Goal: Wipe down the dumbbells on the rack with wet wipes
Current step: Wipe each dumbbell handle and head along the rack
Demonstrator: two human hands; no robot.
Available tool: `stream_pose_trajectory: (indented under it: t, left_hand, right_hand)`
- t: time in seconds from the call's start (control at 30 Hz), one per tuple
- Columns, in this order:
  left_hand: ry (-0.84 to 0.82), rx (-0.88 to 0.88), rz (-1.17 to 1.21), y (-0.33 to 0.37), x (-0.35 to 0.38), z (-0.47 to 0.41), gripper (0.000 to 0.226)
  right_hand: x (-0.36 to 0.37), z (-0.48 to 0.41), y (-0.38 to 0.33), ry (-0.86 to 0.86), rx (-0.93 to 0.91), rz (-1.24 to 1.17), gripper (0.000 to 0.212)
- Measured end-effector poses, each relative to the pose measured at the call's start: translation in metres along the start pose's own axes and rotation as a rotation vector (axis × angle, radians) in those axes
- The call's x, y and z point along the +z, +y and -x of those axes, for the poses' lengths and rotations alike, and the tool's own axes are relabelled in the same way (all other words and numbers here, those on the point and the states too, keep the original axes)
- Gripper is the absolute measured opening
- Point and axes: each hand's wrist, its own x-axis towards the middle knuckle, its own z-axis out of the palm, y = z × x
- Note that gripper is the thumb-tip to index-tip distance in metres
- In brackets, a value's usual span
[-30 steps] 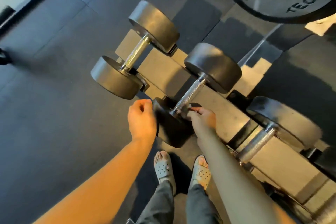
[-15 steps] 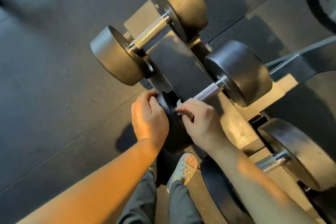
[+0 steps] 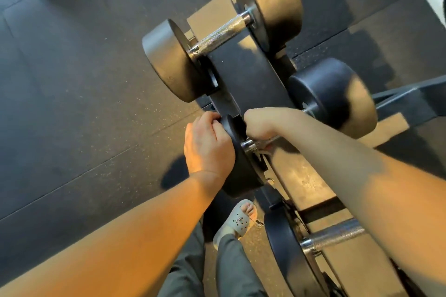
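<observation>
Left fingers (image 3: pixel 213 120) grip dumbbell (image 3: pixel 241 176); dark speckled rubber floor (image 3: pixel 84 103)

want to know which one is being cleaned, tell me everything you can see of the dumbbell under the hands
The dumbbell has two round matte black heads, rubber by the look, joined by a shiny metal handle. It lies across the rack, one head toward the person. The left hand grips the near head's rim; the right hand wraps the handle, hiding most of it.
</observation>
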Motion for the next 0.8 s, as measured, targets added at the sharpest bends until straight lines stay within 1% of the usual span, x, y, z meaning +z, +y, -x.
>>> stream_pose_trajectory:
  t: [0.07, 0.1, 0.13, 0.17, 0.2, 0.23, 0.27, 0.3, 0.37, 0.43, 0.47, 0.5, 0.53, 0.57, 0.63, 0.7, 0.73, 0.8]
  left_hand:
    - [0.002, 0.000, -0.006, 0.000, 0.001, 0.000, 0.033]
    - [0.002, 0.003, -0.007, 0.000, 0.001, -0.001, 0.033]
    - [0.002, 0.009, -0.006, -0.001, 0.001, -0.001, 0.033]
    - [0.000, 0.015, -0.005, -0.002, 0.002, -0.002, 0.033]
    - [-0.001, 0.023, -0.005, -0.003, 0.002, -0.003, 0.033]
    - [-0.001, 0.030, -0.010, -0.003, 0.003, -0.003, 0.035]
    - [-0.001, 0.040, -0.017, -0.004, 0.003, -0.003, 0.037]
    - [-0.002, 0.052, -0.022, -0.004, 0.003, -0.003, 0.039]
    - [-0.005, 0.058, -0.022, -0.003, 0.003, -0.003, 0.040]
    - [0.000, 0.034, -0.029, -0.002, 0.003, -0.002, 0.036]
    - [0.005, 0.026, -0.039, -0.002, 0.003, -0.002, 0.036]
    - [0.006, 0.017, -0.054, -0.001, 0.004, -0.002, 0.036]
    - [0.004, 0.005, -0.068, -0.001, 0.004, -0.002, 0.036]
    - [-0.002, -0.007, -0.079, 0.000, 0.004, -0.002, 0.036]
    - [-0.015, -0.015, -0.097, 0.000, 0.004, -0.004, 0.037]
    - [-0.017, -0.011, -0.105, 0.000, 0.003, -0.004, 0.039]
    - [-0.014, 0.003, -0.104, 0.000, 0.002, -0.004, 0.041]
    - [-0.011, 0.037, -0.099, 0.000, -0.001, -0.002, 0.047]
  right_hand:
    - [0.016, 0.020, 0.007, 0.295, -0.062, 0.161, 0.016]
    - [0.029, 0.030, 0.012, 0.443, -0.125, 0.184, 0.016]
    - [0.043, 0.041, 0.014, 0.579, -0.213, 0.156, 0.017]
    - [0.055, 0.051, 0.015, 0.669, -0.305, 0.120, 0.020]
    - [0.064, 0.056, 0.018, 0.719, -0.370, 0.094, 0.022]
    - [0.068, 0.057, 0.020, 0.740, -0.414, 0.084, 0.025]
    - [0.067, 0.057, 0.022, 0.730, -0.420, 0.068, 0.025]
    - [0.061, 0.055, 0.022, 0.680, -0.385, 0.062, 0.025]
    - [0.034, 0.048, 0.016, 0.508, -0.214, 0.079, 0.022]
    - [0.012, 0.037, 0.002, 0.339, -0.060, 0.127, 0.024]
    - [0.012, 0.033, -0.005, 0.341, -0.037, 0.176, 0.018]
    - [0.017, 0.034, -0.012, 0.402, -0.044, 0.235, 0.009]
    - [0.026, 0.036, -0.012, 0.524, -0.093, 0.284, 0.005]
    - [0.040, 0.040, -0.009, 0.686, -0.142, 0.303, 0.010]
    - [0.071, 0.047, 0.006, 0.927, -0.242, 0.232, 0.017]
    - [0.089, 0.049, 0.018, 0.998, -0.337, 0.168, 0.023]
    - [0.092, 0.049, 0.021, 1.020, -0.352, 0.151, 0.024]
    - [0.091, 0.052, 0.025, 1.145, -0.332, 0.109, 0.021]
